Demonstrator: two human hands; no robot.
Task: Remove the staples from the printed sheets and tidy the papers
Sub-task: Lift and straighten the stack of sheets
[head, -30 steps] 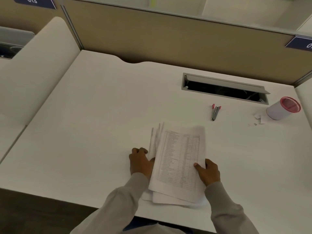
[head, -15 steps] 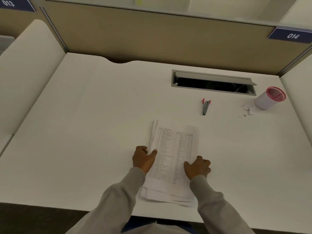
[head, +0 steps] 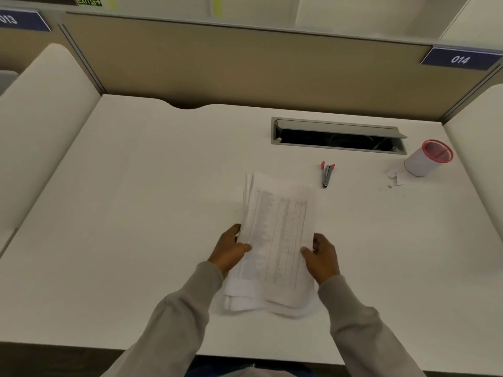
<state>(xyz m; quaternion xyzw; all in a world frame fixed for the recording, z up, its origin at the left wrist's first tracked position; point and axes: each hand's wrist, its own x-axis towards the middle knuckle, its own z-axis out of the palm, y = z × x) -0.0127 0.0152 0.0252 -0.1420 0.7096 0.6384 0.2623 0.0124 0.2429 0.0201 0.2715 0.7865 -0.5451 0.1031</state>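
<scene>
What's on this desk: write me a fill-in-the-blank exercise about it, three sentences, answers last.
The left hand grips the ____ edge of the stack of printed sheets; the right hand grips the other.
The staple remover lies on the desk, touched by ____ hand.
The blue sign at the right reads ____.
Answers: left; neither; 014.

The person wears a long-sleeved top in a soft grey-beige fabric. The left sleeve (head: 168,317) fills the lower left of the frame and the right sleeve (head: 362,327) the lower right. Both are loose and lightly creased, ending in plain cuffs at the wrists. The left hand (head: 230,250) and right hand (head: 322,258) are bare. At the bottom centre a strip of dark blue clothing (head: 215,365) shows.
</scene>
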